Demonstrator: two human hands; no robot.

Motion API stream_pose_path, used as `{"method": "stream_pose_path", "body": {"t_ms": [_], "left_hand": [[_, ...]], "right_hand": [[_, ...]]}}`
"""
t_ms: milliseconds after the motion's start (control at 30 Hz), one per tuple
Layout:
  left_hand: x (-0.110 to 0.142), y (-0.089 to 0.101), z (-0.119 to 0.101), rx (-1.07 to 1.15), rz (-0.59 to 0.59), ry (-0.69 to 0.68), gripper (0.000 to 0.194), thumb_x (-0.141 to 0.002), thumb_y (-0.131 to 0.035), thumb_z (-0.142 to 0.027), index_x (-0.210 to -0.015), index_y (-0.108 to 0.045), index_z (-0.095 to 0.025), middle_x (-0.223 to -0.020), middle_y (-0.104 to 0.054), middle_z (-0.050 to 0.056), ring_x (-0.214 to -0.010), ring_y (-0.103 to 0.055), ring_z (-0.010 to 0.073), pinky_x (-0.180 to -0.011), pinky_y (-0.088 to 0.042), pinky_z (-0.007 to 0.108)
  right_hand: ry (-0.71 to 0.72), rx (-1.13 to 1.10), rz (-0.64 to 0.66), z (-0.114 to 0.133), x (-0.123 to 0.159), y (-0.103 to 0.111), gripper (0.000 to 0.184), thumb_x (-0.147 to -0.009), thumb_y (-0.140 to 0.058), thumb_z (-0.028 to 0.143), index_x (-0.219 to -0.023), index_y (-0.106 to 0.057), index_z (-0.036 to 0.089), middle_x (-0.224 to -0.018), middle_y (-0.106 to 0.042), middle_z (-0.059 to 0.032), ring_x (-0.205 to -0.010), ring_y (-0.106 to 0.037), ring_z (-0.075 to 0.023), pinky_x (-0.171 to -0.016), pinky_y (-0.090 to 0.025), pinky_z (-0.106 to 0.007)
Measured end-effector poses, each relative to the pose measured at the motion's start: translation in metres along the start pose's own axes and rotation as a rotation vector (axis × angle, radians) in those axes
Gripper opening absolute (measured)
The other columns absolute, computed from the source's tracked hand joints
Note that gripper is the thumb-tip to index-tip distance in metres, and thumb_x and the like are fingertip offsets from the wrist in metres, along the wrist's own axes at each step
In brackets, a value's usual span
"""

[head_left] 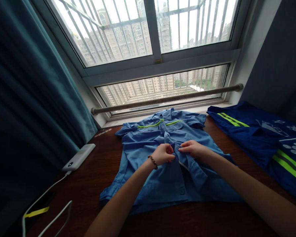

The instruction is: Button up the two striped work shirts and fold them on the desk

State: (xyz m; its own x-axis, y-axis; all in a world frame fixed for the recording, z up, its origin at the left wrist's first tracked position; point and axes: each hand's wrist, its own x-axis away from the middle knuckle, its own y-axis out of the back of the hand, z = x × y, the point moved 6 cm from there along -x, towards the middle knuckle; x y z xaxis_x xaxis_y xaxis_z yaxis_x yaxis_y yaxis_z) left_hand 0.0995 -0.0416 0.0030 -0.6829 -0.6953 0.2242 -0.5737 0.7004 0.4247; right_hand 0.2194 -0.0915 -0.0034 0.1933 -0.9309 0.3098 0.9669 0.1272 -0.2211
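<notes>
A light blue short-sleeved work shirt (143,141) with yellow-green chest stripes lies spread face up, collar toward the window. My left hand (163,154), with a beaded bracelet (153,162) on its wrist, pinches one edge of the front placket. On the other side of the opening, my right hand (193,149) grips the opposite edge between thumb and fingers. Below the hands the right front panel is folded back and the opening gapes. A button (182,190) shows near the hem. Whatever lies right under the fingertips is too small to make out.
Dark blue garments (256,131) with yellow-green stripes lie at the right. A white power bank (80,157) with a white cable (46,191) rests on the brown wooden table (98,171) at the left. A metal rail (167,99) crosses before the window; a blue curtain (46,72) hangs left.
</notes>
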Motion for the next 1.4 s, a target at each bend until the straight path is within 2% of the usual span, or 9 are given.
{"method": "stream_pose_path", "body": {"t_ms": [233, 433, 533, 667, 767, 900, 1000, 1167, 1400], "left_hand": [[0.010, 0.001, -0.013, 0.159, 0.062, 0.079, 0.018, -0.058, -0.066, -0.012, -0.067, -0.051, -0.012, -0.048, -0.057, -0.003, -0.042, -0.055, 0.0102, -0.041, -0.040, 0.019], [0.013, 0.001, -0.015, 0.209, 0.074, 0.095, 0.026, -0.054, -0.073, -0.018, -0.067, -0.051, -0.012, -0.050, -0.060, -0.001, -0.045, -0.059, 0.0125, -0.043, -0.043, 0.019], [0.015, 0.001, -0.016, 0.218, 0.085, 0.100, 0.029, -0.051, -0.076, -0.023, -0.063, -0.051, -0.012, -0.049, -0.060, 0.000, -0.046, -0.059, 0.0132, -0.044, -0.043, 0.020], [0.016, 0.001, -0.019, 0.279, 0.121, 0.084, 0.030, -0.052, -0.076, -0.028, -0.062, -0.053, -0.011, -0.055, -0.063, 0.002, -0.054, -0.062, 0.0151, -0.049, -0.045, 0.021], [0.014, 0.004, -0.018, 0.282, 0.100, 0.050, 0.026, -0.055, -0.073, -0.023, -0.066, -0.053, -0.012, -0.057, -0.063, 0.002, -0.057, -0.063, 0.0155, -0.054, -0.047, 0.023], [0.008, 0.004, -0.005, 0.054, 0.067, 0.057, 0.021, -0.056, -0.069, -0.018, -0.070, -0.054, -0.013, -0.054, -0.060, 0.000, -0.053, -0.060, 0.0145, -0.049, -0.044, 0.022], [0.004, -0.001, 0.003, -0.203, 0.044, 0.026, 0.023, -0.058, -0.069, -0.027, -0.072, -0.056, -0.014, -0.054, -0.059, -0.001, -0.052, -0.058, 0.0142, -0.047, -0.042, 0.022], [-0.001, -0.009, 0.006, -0.468, -0.142, -0.072, 0.032, -0.064, -0.065, -0.042, -0.080, -0.062, -0.015, -0.062, -0.061, 0.001, -0.059, -0.057, 0.0148, -0.052, -0.038, 0.022], [-0.004, -0.020, 0.006, -0.562, -0.143, -0.149, 0.020, -0.062, -0.067, -0.027, -0.079, -0.067, -0.017, -0.066, -0.063, 0.001, -0.063, -0.057, 0.0151, -0.058, -0.040, 0.022]], "right_hand": [[-0.035, 0.042, 0.046, 0.005, 0.008, -0.009, 0.031, -0.064, -0.067, 0.041, -0.063, -0.054, 0.012, -0.050, -0.049, 0.0041, -0.043, -0.043, -0.0044, -0.043, -0.034, -0.016], [0.086, 0.171, -0.013, 0.013, 0.011, -0.015, 0.026, -0.059, -0.068, 0.033, -0.060, -0.051, 0.014, -0.052, -0.048, 0.0050, -0.046, -0.043, -0.0053, -0.042, -0.029, -0.017], [0.142, 0.390, -0.122, 0.015, 0.010, -0.012, 0.017, -0.060, -0.064, 0.028, -0.063, -0.057, 0.013, -0.053, -0.053, 0.0026, -0.048, -0.045, -0.0078, -0.044, -0.029, -0.019], [0.422, 0.848, -0.350, 0.032, 0.020, -0.014, 0.010, -0.063, -0.058, 0.021, -0.059, -0.063, 0.014, -0.055, -0.055, 0.0003, -0.054, -0.045, -0.0099, -0.050, -0.028, -0.022], [0.480, 0.921, -0.336, 0.032, 0.022, -0.021, 0.014, -0.066, -0.054, 0.022, -0.062, -0.066, 0.015, -0.054, -0.056, 0.0007, -0.053, -0.045, -0.0097, -0.050, -0.028, -0.022], [0.424, 0.877, -0.360, 0.026, 0.015, -0.014, 0.016, -0.067, -0.054, 0.024, -0.061, -0.065, 0.014, -0.054, -0.058, -0.0001, -0.053, -0.047, -0.0107, -0.049, -0.029, -0.022], [0.334, 0.727, -0.379, 0.020, 0.005, 0.002, 0.016, -0.064, -0.056, 0.025, -0.066, -0.066, 0.013, -0.059, -0.061, -0.0019, -0.057, -0.053, -0.0136, -0.049, -0.034, -0.022], [0.352, 0.441, -0.520, 0.025, 0.007, 0.030, 0.014, -0.058, -0.062, 0.022, -0.070, -0.064, 0.015, -0.066, -0.063, -0.0020, -0.059, -0.056, -0.0141, -0.051, -0.040, -0.022], [0.110, -0.117, -0.332, 0.020, 0.003, 0.038, 0.026, -0.050, -0.072, 0.014, -0.075, -0.063, 0.016, -0.070, -0.065, -0.0020, -0.065, -0.060, -0.0151, -0.058, -0.048, -0.025]]}}
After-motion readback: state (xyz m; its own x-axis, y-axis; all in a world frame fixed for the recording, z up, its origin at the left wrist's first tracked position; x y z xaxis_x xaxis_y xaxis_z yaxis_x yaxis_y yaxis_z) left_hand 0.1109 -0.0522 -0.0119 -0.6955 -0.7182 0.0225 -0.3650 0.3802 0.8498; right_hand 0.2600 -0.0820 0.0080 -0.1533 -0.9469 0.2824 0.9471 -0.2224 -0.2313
